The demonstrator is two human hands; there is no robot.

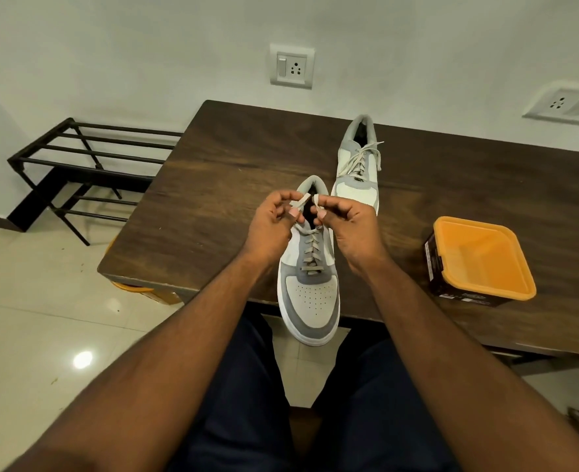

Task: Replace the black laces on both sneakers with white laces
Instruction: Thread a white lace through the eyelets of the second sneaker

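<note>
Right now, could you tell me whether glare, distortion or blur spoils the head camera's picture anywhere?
Head view: one bright glare spot on the floor tiles; wide-angle bending curves the table edges and wall sockets; forearms near the bottom edge look soft, while the near sneaker, the lace ends pinched by the left hand and right hand, and the orange tub stay sharp.

The near sneaker [310, 267], grey and off-white with a perforated toe, lies on the counter [213, 172] with its toe hanging over the front edge. A pale lace [312, 248] is threaded through all its eyelets, both ends raised above the tongue. The far sneaker [358, 165], same colours, lies just beyond it, laced with a pale lace [361, 158] and tied.
</note>
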